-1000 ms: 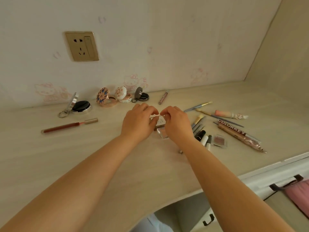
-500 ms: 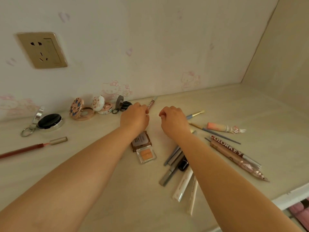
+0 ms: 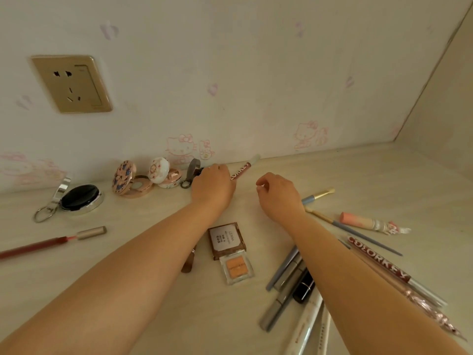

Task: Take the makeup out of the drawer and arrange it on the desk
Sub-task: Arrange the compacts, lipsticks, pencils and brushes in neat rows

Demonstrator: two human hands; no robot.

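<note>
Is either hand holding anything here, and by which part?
Left hand covers one end of the brown pencil; grip cannot be told. Right hand holds nothing.

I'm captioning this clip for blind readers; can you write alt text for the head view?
A person's left hand reaches a maroon lip pencil lying near the wall, while the right hand hovers loosely curled above the desk. Compacts, an orange eyeshadow pan, brushes and pencils lie scattered around.

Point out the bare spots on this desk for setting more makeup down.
Bare desk runs from the right hand to the far right corner. Another patch lies between the red pencil and the left forearm. Crowded: the pens at right, and the compacts along the wall.
</note>
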